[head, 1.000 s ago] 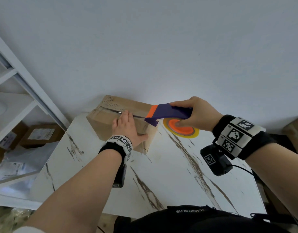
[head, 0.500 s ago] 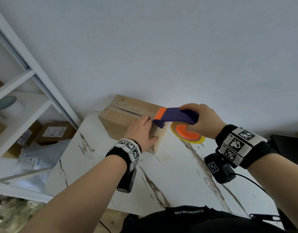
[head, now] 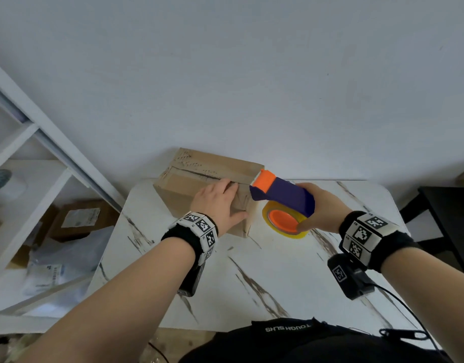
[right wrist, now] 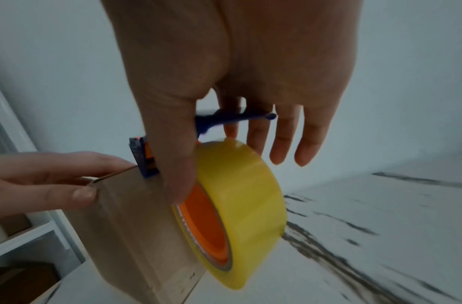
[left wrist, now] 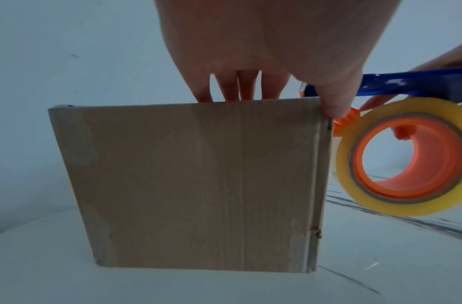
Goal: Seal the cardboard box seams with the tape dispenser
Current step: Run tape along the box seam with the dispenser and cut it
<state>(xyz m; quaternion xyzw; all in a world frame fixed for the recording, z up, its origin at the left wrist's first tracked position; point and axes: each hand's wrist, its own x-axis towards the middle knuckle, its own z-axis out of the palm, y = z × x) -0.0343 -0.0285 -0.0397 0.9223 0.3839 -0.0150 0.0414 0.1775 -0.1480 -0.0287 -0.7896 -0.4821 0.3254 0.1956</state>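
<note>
A brown cardboard box stands at the far side of the white marbled table, its top seam running left to right. My left hand lies on the box's right end: straight fingers flat on top, thumb against the near right corner. My right hand grips the blue and orange tape dispenser, thumb on the orange hub of the yellow tape roll. The dispenser's orange nose sits at the box's top right edge. The cutter end touches that edge while the roll hangs beside the box's right face.
A white shelf unit stands left of the table, with cardboard boxes and plastic bags low inside it. Dark furniture sits at the right. The box backs onto a plain white wall.
The dispenser has travelled right along the top seam to the box's right edge and now tips down over it. My left hand has slid right toward the same corner.
</note>
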